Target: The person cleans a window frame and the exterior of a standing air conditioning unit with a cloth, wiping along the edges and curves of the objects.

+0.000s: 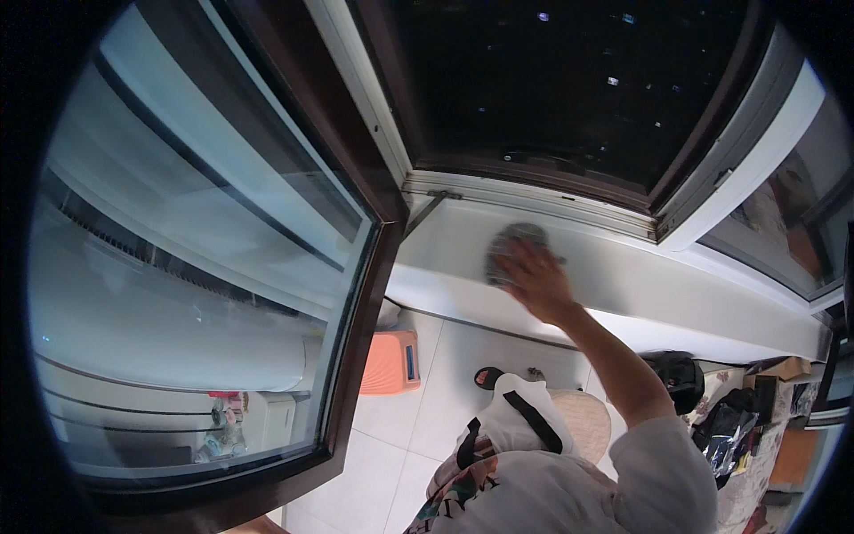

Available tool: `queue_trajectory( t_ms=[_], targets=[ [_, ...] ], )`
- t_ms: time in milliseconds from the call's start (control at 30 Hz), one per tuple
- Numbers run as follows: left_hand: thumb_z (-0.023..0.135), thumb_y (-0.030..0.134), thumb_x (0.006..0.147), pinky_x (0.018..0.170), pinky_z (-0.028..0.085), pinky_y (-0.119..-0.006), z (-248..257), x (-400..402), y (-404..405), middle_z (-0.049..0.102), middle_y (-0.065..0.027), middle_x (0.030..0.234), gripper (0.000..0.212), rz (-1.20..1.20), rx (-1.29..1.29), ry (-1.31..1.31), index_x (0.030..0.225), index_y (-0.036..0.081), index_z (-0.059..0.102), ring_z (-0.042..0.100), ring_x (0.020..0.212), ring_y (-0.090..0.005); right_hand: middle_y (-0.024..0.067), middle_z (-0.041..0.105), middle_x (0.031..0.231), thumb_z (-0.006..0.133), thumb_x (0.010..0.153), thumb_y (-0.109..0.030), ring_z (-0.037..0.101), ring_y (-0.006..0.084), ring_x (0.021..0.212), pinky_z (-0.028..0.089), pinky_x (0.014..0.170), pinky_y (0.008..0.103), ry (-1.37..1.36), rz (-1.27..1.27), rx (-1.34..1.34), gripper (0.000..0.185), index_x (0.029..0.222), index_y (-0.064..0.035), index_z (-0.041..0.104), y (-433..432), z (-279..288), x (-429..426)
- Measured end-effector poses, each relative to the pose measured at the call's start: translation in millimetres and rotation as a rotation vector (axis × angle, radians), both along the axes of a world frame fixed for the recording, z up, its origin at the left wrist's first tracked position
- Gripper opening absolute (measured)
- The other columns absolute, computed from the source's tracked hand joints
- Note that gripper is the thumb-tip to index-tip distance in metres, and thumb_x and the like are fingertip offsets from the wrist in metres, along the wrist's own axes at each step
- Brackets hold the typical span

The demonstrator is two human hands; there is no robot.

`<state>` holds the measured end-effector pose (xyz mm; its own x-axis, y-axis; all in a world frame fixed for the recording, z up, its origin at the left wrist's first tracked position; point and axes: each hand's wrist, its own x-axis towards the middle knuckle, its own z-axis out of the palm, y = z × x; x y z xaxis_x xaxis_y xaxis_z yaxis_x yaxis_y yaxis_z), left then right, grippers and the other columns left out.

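My right hand lies flat with its fingers spread over a crumpled grey cloth, pressing it onto the white windowsill. Hand and cloth are both blurred. My left hand is out of view; only a bit of skin shows at the bottom edge, below the brown frame of the open glass window sash. A metal stay links this sash to the white window frame near the sill's left end. Beyond the sill is the dark window opening, with small lights in it.
The open sash fills the left side. Below the sill stand an orange plastic stool and a round beige seat or cushion; a dark slipper is on the tiled floor. Black bags and other items lie at the right, some on a patterned cover.
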<state>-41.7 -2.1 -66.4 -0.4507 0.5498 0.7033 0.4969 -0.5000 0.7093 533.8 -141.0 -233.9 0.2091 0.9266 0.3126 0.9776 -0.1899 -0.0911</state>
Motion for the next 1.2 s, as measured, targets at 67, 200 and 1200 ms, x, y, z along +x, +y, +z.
queue_trajectory(
  t_ms=[67,200,1200],
  targets=[
    [0.054,0.022,0.087,0.086,0.045,-0.034,-2.2,5.7,2.0,0.056,-0.0132,0.111,0.038,-0.004,-0.007,0.004,0.117,-0.001,0.049,0.056,0.093,-0.0274,0.0095,0.028,0.144,0.059,0.082,-0.032,0.026,0.0309,0.132,0.024,0.105,0.0492,0.043,-0.164,-0.042,0.054,0.132,-0.0190,0.044,-66.5,-1.2,21.6],
    [0.054,0.022,0.087,0.086,0.045,-0.034,-6.4,11.9,4.8,0.056,-0.0131,0.111,0.038,-0.012,-0.018,-0.004,0.117,-0.001,0.049,0.056,0.093,-0.0273,0.0107,0.028,0.145,0.058,0.084,-0.027,0.028,0.0320,0.131,0.024,0.104,0.0501,0.021,-0.513,0.051,0.050,0.131,-0.0173,0.046,-197.7,-17.6,74.1],
    [0.050,0.025,0.089,0.085,0.046,-0.035,-19.4,19.9,-12.8,0.055,-0.0128,0.111,0.038,0.034,-0.035,-0.200,0.117,0.000,0.049,0.055,0.093,-0.0269,0.0176,0.019,0.146,0.043,0.090,-0.036,0.017,0.0380,0.133,0.019,0.106,0.0513,0.064,-0.007,-0.197,0.055,0.139,-0.0137,0.031,62.6,-2.3,-0.9]
  ],
)
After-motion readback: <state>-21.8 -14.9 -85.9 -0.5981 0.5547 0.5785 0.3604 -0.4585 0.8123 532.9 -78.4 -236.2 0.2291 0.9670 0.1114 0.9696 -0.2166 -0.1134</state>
